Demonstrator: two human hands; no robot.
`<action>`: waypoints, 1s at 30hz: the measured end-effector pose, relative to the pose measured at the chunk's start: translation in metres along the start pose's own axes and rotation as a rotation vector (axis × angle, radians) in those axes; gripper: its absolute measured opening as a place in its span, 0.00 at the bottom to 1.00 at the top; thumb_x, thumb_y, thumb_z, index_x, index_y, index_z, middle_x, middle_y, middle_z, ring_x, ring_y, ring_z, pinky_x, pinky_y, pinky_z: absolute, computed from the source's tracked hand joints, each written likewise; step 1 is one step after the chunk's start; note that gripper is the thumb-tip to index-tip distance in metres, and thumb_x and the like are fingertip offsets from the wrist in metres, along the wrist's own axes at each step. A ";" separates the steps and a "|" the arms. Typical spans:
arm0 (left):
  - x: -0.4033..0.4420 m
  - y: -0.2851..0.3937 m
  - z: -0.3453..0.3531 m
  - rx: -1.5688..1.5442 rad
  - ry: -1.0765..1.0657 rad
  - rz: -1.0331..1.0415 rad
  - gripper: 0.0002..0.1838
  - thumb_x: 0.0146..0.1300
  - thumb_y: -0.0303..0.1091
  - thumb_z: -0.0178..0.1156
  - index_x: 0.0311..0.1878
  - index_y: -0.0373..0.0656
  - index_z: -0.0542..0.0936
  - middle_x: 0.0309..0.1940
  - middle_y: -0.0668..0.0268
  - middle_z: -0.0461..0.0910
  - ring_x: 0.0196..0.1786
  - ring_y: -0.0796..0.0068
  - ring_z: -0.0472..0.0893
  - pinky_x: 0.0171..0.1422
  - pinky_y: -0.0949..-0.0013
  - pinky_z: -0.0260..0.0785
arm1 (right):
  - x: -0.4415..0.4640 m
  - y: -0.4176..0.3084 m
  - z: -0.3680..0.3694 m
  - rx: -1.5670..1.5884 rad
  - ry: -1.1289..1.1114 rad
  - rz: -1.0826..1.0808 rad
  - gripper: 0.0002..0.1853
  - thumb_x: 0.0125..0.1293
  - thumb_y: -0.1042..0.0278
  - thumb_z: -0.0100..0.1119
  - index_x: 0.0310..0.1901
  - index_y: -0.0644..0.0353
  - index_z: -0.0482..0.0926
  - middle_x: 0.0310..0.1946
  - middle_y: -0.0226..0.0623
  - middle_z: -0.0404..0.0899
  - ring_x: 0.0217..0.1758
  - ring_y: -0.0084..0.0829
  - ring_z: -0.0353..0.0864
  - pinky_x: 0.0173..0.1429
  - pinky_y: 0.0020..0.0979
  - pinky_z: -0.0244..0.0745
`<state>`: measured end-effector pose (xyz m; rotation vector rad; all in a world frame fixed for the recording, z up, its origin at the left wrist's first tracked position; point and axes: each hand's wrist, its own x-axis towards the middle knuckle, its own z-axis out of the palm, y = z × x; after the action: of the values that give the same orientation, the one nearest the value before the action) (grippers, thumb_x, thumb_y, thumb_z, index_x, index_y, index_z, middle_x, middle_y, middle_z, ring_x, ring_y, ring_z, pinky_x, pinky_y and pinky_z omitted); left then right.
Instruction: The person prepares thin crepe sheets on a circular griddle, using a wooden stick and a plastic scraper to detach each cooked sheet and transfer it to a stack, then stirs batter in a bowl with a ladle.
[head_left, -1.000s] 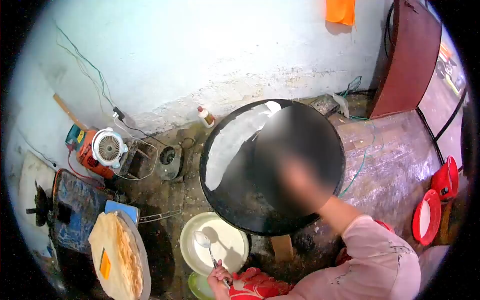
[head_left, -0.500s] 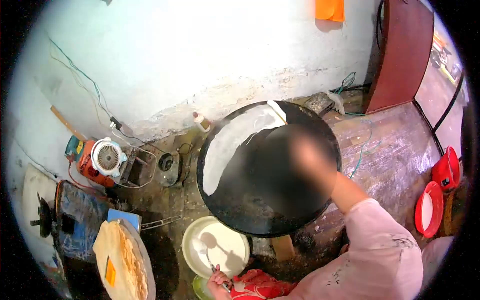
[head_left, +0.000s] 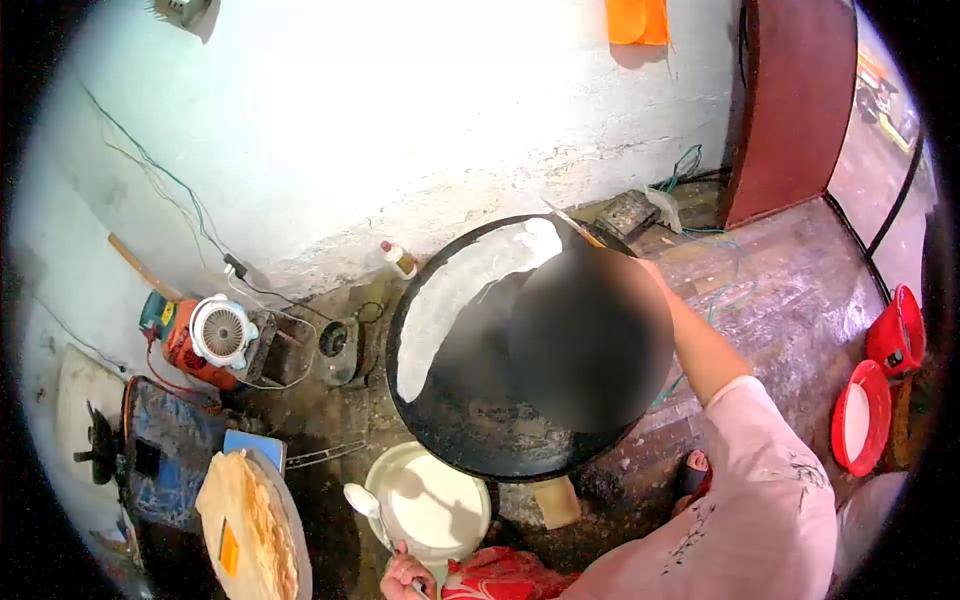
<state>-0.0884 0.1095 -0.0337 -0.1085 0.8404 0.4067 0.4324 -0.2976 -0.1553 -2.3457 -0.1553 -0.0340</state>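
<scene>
My left hand (head_left: 405, 575) is closed round the handle of a metal ladle (head_left: 362, 500), whose white-coated bowl hangs over the left rim of a pale basin (head_left: 376, 470) of white batter. At the far edge of a round black griddle (head_left: 480, 425), my right hand (head_left: 650, 275) grips a thin wooden spreader (head_left: 585, 232); a blur hides part of this hand. White batter (head_left: 450, 290) lies in a curved band along the griddle's left and far side, thickest near the spreader.
A stack of thin flatbreads (head_left: 240, 510) stands at lower left. Behind it are a blue box (head_left: 255, 447) and an orange blower (head_left: 190, 345). A small bottle (head_left: 398, 260) stands by the wall. Red containers (head_left: 862, 420) are at right, below a dark red panel (head_left: 795, 110).
The ladle has moved from over the batter to the basin's left rim. My right hand has gone up and away to the griddle's far edge, and the spreader now points past that edge.
</scene>
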 end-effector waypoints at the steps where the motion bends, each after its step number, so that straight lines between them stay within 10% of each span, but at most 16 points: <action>1: -0.007 -0.009 0.004 -0.003 -0.054 -0.006 0.17 0.66 0.32 0.37 0.18 0.47 0.60 0.14 0.72 0.58 0.14 0.79 0.57 0.18 0.79 0.56 | 0.015 0.015 0.016 0.092 -0.043 -0.044 0.21 0.62 0.70 0.50 0.59 0.52 0.69 0.39 0.45 0.79 0.38 0.34 0.80 0.43 0.35 0.73; 11: -0.017 -0.058 0.020 0.121 -0.080 0.018 0.14 0.66 0.32 0.36 0.24 0.43 0.64 0.14 0.72 0.61 0.14 0.79 0.58 0.19 0.78 0.59 | 0.029 0.009 0.047 -0.055 -0.025 -0.132 0.17 0.62 0.63 0.45 0.52 0.46 0.76 0.47 0.42 0.77 0.50 0.41 0.76 0.55 0.36 0.69; 14: -0.006 -0.058 0.015 0.038 -0.021 -0.089 0.16 0.64 0.31 0.36 0.41 0.31 0.72 0.14 0.72 0.60 0.15 0.80 0.58 0.19 0.77 0.59 | -0.006 -0.048 0.009 -0.035 -0.140 -0.015 0.16 0.62 0.58 0.47 0.50 0.39 0.78 0.46 0.36 0.78 0.50 0.39 0.76 0.54 0.35 0.70; 17: 0.002 -0.057 0.000 0.071 -0.048 -0.042 0.17 0.65 0.31 0.35 0.42 0.32 0.72 0.14 0.73 0.59 0.15 0.80 0.57 0.19 0.77 0.59 | -0.043 -0.095 -0.039 -0.069 -0.067 0.251 0.15 0.61 0.59 0.51 0.48 0.44 0.79 0.44 0.38 0.80 0.48 0.36 0.78 0.52 0.33 0.71; 21: 0.000 -0.060 0.005 0.065 -0.048 -0.099 0.13 0.64 0.33 0.36 0.24 0.44 0.63 0.14 0.73 0.58 0.15 0.78 0.57 0.19 0.76 0.57 | -0.043 -0.099 0.007 -0.048 -0.056 0.095 0.14 0.61 0.58 0.50 0.47 0.40 0.79 0.43 0.39 0.79 0.47 0.40 0.78 0.51 0.35 0.72; 27: 0.003 -0.051 -0.001 0.006 -0.033 -0.142 0.16 0.67 0.39 0.35 0.25 0.42 0.63 0.15 0.69 0.58 0.13 0.76 0.54 0.18 0.69 0.62 | -0.094 -0.117 -0.041 -0.364 0.018 0.050 0.15 0.61 0.58 0.49 0.50 0.38 0.78 0.37 0.39 0.80 0.42 0.42 0.79 0.45 0.39 0.74; 30: -0.010 -0.057 0.005 0.110 -0.046 -0.080 0.19 0.66 0.36 0.43 0.49 0.28 0.71 0.19 0.68 0.66 0.18 0.78 0.64 0.18 0.76 0.57 | -0.081 -0.080 -0.024 -0.051 0.072 0.228 0.15 0.62 0.61 0.47 0.47 0.45 0.79 0.40 0.44 0.79 0.45 0.43 0.78 0.48 0.37 0.73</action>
<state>-0.0685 0.0552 -0.0265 -0.0310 0.8087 0.2861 0.3423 -0.2670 -0.0877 -2.3949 0.1502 -0.0106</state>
